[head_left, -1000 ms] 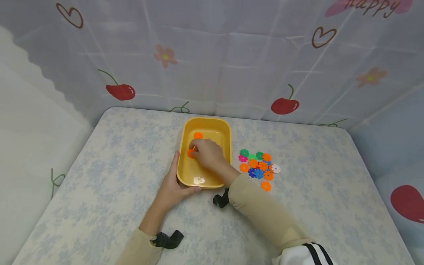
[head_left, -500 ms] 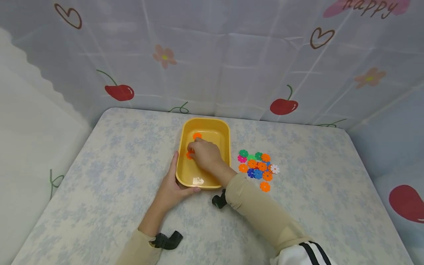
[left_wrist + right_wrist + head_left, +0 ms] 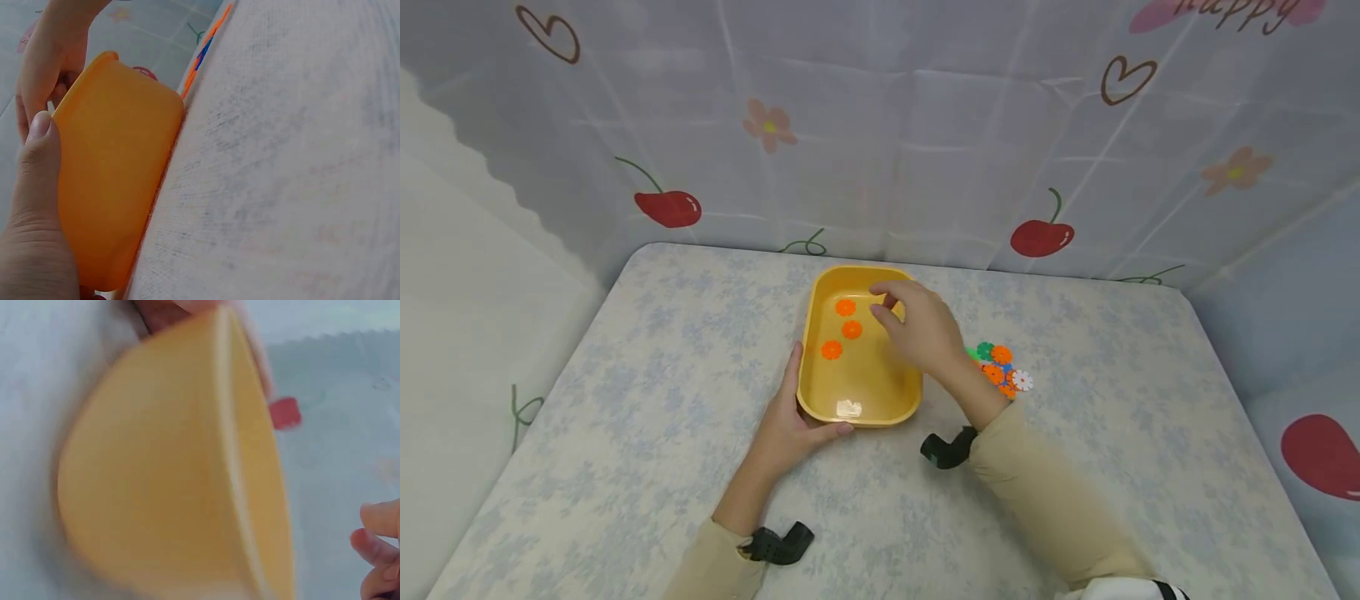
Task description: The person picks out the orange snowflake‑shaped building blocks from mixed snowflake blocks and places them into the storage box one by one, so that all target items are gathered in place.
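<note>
A yellow plastic tray [image 3: 865, 379] stands on the table, three orange flower-shaped discs [image 3: 852, 330] lying flat toward its left side. My left hand [image 3: 786, 429] grips the tray's near left corner, with the thumb along the front edge and fingers along the left wall. In the left wrist view, that thumb [image 3: 39, 156] presses by the rim. My right hand [image 3: 925, 329] hovers over the tray's right rim, nothing between its parted thumb and fingers. Its fingertips [image 3: 372, 540] also show past the tray's wall in the right wrist view.
Right of the tray lies a loose pile of flower discs [image 3: 993, 374] in orange, green, blue and white, partly hidden by my right forearm. A printed curtain [image 3: 887, 150] hangs behind the table's far edge.
My right hand has let go of an orange disc in the tray and moved right, up over the right rim. My left hand has kept its hold on the corner.
</note>
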Action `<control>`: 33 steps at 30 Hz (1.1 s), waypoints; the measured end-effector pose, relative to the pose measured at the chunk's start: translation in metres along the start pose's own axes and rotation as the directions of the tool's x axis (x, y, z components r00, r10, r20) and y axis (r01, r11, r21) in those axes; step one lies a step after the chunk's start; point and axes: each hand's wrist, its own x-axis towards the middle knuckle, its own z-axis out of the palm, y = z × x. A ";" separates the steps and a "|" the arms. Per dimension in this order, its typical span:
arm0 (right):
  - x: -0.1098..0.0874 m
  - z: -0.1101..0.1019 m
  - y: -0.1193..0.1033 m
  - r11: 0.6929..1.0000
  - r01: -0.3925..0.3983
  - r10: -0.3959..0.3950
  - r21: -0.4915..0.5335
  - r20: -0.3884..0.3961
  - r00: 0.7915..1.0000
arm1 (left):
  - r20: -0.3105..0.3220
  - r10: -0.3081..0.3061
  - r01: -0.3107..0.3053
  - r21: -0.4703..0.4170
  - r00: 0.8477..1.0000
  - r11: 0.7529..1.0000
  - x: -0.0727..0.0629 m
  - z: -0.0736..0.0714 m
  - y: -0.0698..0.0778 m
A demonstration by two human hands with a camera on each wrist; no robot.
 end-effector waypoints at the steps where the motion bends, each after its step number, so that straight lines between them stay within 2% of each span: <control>1: -0.003 -0.008 0.006 1.000 0.002 -0.002 0.005 -0.017 1.000 | -0.002 0.006 -0.006 -0.006 1.000 1.000 0.000 0.000 -0.001; 5: -0.017 -0.035 0.039 0.999 -0.048 0.047 -0.018 -0.036 0.998 | -0.008 0.028 -0.028 -0.025 1.000 0.999 0.002 0.001 -0.009; 9: -0.028 -0.056 0.084 0.985 -0.148 0.152 -0.084 0.042 0.988 | -0.024 0.039 -0.039 -0.007 0.999 0.999 0.006 0.003 -0.025; 11: -0.034 -0.063 0.108 0.974 -0.201 0.211 -0.104 0.102 0.972 | -0.032 0.042 -0.042 0.006 0.999 0.999 0.008 0.004 -0.032; 15: -0.046 -0.070 0.148 0.949 -0.287 0.309 -0.133 0.200 0.930 | -0.038 0.061 -0.061 0.019 0.997 0.998 0.008 0.005 -0.037; 18: -0.052 -0.068 0.167 0.945 -0.303 0.325 -0.122 0.238 0.915 | -0.036 0.070 -0.069 0.016 0.997 0.997 0.008 0.005 -0.037; 23: -0.056 -0.060 0.184 0.968 -0.248 0.252 -0.050 0.258 0.933 | -0.037 0.064 -0.064 0.010 0.997 0.998 0.008 0.003 -0.038; 27: -0.057 -0.055 0.189 0.974 -0.218 0.224 -0.053 0.225 0.948 | -0.040 0.053 -0.053 0.001 0.998 0.999 0.008 0.004 -0.038; 33: -0.058 -0.055 0.188 0.959 -0.278 0.257 0.056 0.245 0.935 | -0.044 0.057 -0.057 -0.003 0.997 0.998 0.009 0.005 -0.038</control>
